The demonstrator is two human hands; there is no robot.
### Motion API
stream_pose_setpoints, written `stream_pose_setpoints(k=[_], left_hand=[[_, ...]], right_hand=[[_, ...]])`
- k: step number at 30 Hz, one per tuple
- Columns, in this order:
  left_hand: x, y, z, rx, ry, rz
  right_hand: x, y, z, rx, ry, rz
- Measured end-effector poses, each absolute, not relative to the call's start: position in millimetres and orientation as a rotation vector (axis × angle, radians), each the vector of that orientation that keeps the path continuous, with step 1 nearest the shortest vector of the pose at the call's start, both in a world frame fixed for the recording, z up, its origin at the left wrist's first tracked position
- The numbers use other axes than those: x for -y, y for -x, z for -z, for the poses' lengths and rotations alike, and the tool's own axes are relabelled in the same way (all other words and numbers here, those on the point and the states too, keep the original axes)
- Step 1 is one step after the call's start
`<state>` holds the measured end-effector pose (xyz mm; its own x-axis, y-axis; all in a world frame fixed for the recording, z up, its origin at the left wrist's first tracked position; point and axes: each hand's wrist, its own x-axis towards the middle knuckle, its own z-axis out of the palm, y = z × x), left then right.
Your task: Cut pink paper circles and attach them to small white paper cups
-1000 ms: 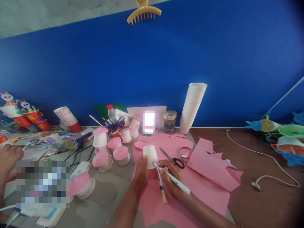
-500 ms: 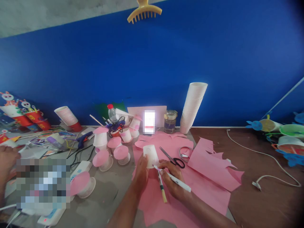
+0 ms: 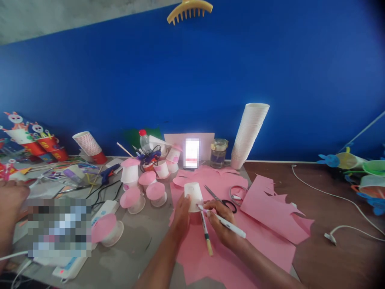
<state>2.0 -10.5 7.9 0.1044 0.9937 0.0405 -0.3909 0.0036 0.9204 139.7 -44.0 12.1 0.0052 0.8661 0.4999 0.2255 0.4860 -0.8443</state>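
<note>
Your left hand (image 3: 181, 216) grips a white cup (image 3: 194, 196), your right hand (image 3: 224, 235) clasps a marker (image 3: 231, 226); scissors (image 3: 214, 194) and a brush (image 3: 206, 236) lie near on pink paper (image 3: 216, 269).

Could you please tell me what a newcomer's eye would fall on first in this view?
Probably the broad blue wall panel filling the upper view, with the tall, leaning stack of white paper cups standing out against it. Below, at the centre, the left hand holds a single white paper cup, and the right hand a slim white marker pen, its tip at the cup's lower edge, above jagged-edged pink paper.
</note>
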Motion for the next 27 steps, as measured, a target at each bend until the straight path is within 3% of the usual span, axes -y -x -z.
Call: stream_pose_setpoints(k=[27], left_hand=[[6,-3,-4,-0.761,-0.937,-1.276]], right_hand=[[42,-142,-21,1.569,0.989,-0.68]])
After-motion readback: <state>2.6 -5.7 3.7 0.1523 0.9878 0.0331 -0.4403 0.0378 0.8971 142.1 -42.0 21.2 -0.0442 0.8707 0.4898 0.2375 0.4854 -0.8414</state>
